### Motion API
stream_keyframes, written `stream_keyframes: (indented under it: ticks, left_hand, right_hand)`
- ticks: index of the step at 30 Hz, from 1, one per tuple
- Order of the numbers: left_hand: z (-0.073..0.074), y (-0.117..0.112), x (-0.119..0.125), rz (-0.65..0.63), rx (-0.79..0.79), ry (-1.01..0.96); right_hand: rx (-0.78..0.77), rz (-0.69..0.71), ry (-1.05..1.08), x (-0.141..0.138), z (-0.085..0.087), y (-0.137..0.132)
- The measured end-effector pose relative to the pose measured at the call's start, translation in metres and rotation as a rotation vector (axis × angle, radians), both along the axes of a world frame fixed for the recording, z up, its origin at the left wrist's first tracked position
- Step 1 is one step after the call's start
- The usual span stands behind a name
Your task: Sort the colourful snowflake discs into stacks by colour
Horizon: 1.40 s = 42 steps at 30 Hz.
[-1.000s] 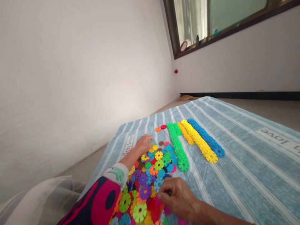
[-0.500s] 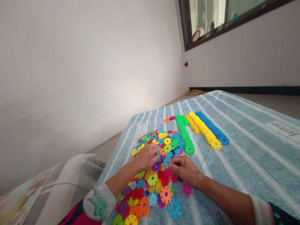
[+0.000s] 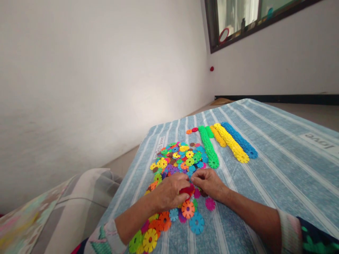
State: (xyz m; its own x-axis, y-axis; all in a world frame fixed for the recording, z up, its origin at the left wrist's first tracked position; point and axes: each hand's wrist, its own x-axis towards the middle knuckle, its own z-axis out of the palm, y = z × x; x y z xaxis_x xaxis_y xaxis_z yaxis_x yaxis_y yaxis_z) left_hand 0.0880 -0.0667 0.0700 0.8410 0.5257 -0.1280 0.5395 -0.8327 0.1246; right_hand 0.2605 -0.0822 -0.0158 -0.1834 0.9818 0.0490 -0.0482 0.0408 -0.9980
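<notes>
A heap of flat, notched plastic discs in many colours (image 3: 177,159) lies on a blue striped cloth (image 3: 270,169). My left hand (image 3: 169,192) rests on the near part of the heap, fingers curled around a red disc (image 3: 186,191). My right hand (image 3: 209,183) sits just right of it, fingertips pinched together and touching the same spot; what they hold is hidden. Beyond the heap lie sorted rows of overlapping discs: a green row (image 3: 208,148), a yellow row (image 3: 231,143) and a blue row (image 3: 239,140).
Two loose discs, orange and red (image 3: 191,130), lie at the far end of the green row. A grey striped pillow (image 3: 63,208) is at the left. White walls stand behind, with a dark-framed window (image 3: 246,21) at the upper right.
My left hand came back from the far side of the heap to the near part and closed on a red disc. My right hand shifted beside it. The camera tilted and drew back.
</notes>
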Motion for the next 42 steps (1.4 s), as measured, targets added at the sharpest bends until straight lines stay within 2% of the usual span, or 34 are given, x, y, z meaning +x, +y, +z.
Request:
stream_keyframes:
  ticks: [8,15,18,22,27,31,42]
  left_hand:
    - [-0.001,-0.021,-0.006,-0.085,-0.046,0.04]
    - [-0.005,-0.024,-0.008,-0.125,-0.051,0.05]
    - [-0.007,-0.025,-0.008,-0.118,-0.027,0.046]
    - [-0.01,-0.026,-0.011,-0.098,0.007,0.006]
    - [-0.011,-0.029,-0.018,-0.075,0.05,-0.065]
    - [-0.011,-0.033,-0.022,-0.047,0.128,-0.132]
    - [-0.022,-0.031,-0.032,0.03,0.338,-0.222]
  right_hand:
    - [0.01,-0.012,-0.043,0.002,0.005,-0.002]
    - [-0.004,0.001,-0.076,0.002,0.006,-0.002]
    - [0.1,-0.033,-0.163,0.003,0.005,-0.002]
    - [0.401,-0.094,-0.381,0.003,0.0,-0.006]
    - [0.642,-0.047,-0.689,0.004,-0.004,-0.011]
    - [0.7,0.008,-0.797,0.005,-0.003,-0.015]
    - [0.678,0.058,-0.985,0.004,0.004,-0.018]
